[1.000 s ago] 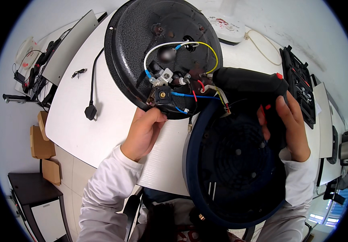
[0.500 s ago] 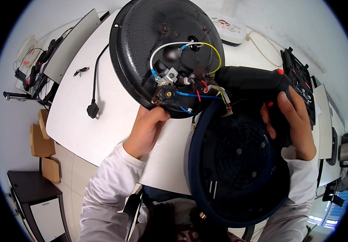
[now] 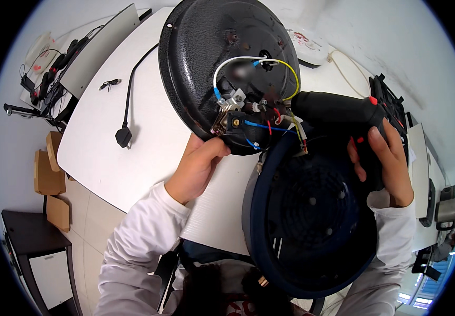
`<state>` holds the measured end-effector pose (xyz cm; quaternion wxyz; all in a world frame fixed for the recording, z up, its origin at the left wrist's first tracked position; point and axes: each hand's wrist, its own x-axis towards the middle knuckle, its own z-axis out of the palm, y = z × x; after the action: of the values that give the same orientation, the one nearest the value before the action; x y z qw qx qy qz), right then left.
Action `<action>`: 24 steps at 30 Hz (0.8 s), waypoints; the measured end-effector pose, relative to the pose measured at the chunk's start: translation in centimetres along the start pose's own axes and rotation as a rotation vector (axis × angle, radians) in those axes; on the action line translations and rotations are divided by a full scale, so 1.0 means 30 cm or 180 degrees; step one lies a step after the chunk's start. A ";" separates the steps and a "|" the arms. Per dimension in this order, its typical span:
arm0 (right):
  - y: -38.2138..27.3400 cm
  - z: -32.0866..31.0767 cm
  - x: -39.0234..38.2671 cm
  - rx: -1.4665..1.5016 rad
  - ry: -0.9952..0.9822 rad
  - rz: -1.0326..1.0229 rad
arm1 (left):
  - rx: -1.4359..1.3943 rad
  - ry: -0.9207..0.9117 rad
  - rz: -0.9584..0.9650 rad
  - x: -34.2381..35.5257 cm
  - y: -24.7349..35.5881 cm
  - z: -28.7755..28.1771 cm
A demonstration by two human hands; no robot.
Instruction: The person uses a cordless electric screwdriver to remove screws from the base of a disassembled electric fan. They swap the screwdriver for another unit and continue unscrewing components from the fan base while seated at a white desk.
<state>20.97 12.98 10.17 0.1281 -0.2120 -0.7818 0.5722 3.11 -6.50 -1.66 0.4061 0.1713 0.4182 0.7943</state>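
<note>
My left hand [image 3: 196,168] grips the lower-left rim of a round black metal plate [image 3: 201,47], which is held tilted and carries a bracket, a square black component [image 3: 236,122] and white, yellow, blue and red wires. My right hand [image 3: 391,163] is wrapped round the grip of a black cordless screwdriver [image 3: 333,110] with red buttons. Its tip reaches the plate beside the yellow wire; the exact contact is too small to tell. Below them sits a dark blue round housing [image 3: 256,221], overlapping the front edge of the white table [image 3: 111,174].
A power plug [image 3: 123,137] and small cable [image 3: 110,82] lie left on the table. Behind are a white appliance [image 3: 309,50] and a black tool case [image 3: 383,87]. Cardboard boxes [image 3: 49,174], a dark cabinet [image 3: 30,231] and equipment with cables stand left; metal pots [image 3: 446,210] right.
The plate, with my left hand on it, has shifted to the right in the picture. The screwdriver and my right hand have shifted slightly right too, the grip unchanged.
</note>
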 end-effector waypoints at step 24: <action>0.020 0.008 0.002 0.0171 0.0059 0.0020 | 0.0148 0.0010 0.0094 0.011 -0.016 -0.029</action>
<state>20.94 12.96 9.54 0.1392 -0.2162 -0.7642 0.5915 2.63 -6.54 -2.58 0.3895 0.1855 0.4346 0.7905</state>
